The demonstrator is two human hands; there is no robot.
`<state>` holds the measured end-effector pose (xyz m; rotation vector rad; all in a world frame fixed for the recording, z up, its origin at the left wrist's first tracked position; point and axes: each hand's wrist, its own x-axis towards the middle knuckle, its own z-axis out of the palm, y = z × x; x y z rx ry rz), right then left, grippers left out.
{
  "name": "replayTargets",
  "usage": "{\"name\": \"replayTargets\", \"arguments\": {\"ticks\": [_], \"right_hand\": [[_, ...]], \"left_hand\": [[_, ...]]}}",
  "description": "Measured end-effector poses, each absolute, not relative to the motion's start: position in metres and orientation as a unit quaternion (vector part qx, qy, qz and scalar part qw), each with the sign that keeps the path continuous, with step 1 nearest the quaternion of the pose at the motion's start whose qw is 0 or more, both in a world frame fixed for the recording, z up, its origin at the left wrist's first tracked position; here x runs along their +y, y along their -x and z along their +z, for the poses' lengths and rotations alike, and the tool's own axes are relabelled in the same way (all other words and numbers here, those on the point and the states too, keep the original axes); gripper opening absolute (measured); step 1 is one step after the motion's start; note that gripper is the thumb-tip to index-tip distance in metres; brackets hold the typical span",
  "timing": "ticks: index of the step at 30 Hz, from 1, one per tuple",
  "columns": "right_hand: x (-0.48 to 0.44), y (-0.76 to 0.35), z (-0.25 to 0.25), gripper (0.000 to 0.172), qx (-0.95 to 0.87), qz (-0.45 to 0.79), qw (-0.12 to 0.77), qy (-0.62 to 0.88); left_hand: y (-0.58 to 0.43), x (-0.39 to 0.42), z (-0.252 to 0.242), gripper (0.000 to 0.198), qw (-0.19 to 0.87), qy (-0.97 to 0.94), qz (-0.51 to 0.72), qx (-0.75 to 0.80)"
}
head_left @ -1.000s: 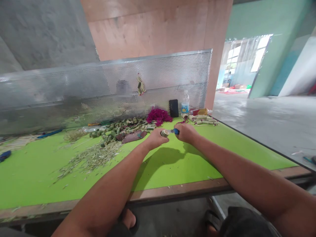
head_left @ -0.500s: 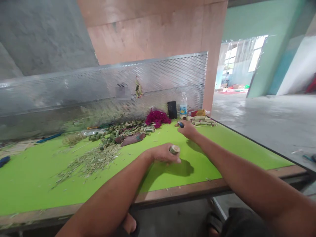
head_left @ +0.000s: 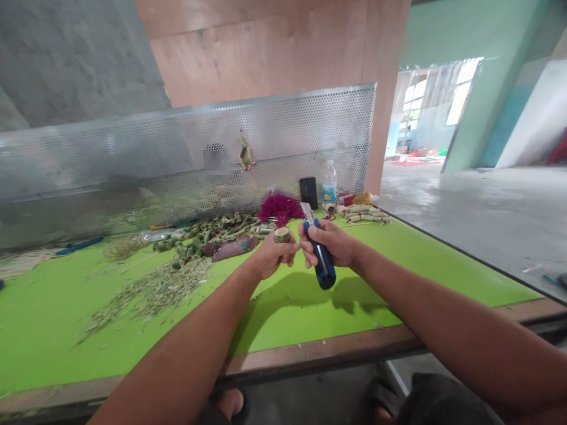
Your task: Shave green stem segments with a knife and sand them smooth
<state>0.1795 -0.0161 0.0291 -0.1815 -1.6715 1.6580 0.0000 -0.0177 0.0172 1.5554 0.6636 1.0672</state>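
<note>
My left hand [head_left: 273, 257] is closed around a short bamboo piece [head_left: 282, 235], whose pale round end faces up out of the fist. Just to its right, my right hand [head_left: 331, 241] grips a blue and black utility knife [head_left: 325, 267]. The knife's blade [head_left: 307, 213] is out and points up and away from me. Both hands are raised over the green tabletop [head_left: 283, 321], close together, and the blade stands clear of the bamboo piece.
Behind my hands are a purple string heap [head_left: 280, 208], a black phone [head_left: 308, 193] and a plastic bottle [head_left: 329, 188]. Tied bamboo pieces [head_left: 365, 216] lie at the right. Bamboo offcuts [head_left: 201, 239] and shavings [head_left: 155, 292] spread at the left, before a perforated metal panel [head_left: 177, 159].
My left hand has moved up and left with the bamboo piece. My right hand has come nearer to it, and the knife now shows fully with its blade out.
</note>
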Motion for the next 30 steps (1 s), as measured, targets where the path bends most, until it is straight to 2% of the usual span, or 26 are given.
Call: {"name": "replayTargets", "arguments": {"ticks": [4,11,22,27,30], "right_hand": [[-0.024,-0.175,0.032,0.038,-0.652,0.664,0.364,0.044],[-0.03,-0.172,0.033,0.031,-0.654,0.677,0.336,-0.021],[-0.034,-0.171,0.035,0.031,-0.659,0.675,0.333,-0.015],[-0.02,-0.174,0.03,0.035,-0.686,0.618,0.374,0.087],[-0.003,-0.178,0.025,0.031,-0.751,0.457,0.418,0.228]], "left_hand": [[-0.004,-0.025,0.02,0.029,0.557,-0.65,0.435,0.281],[-0.005,-0.03,0.019,0.014,0.614,-0.631,0.438,0.183],[-0.005,-0.03,0.019,0.013,0.614,-0.631,0.441,0.175],[0.0,-0.014,0.015,0.01,0.526,-0.673,0.448,0.265],[0.007,-0.002,0.01,0.017,0.409,-0.697,0.451,0.38]]}}
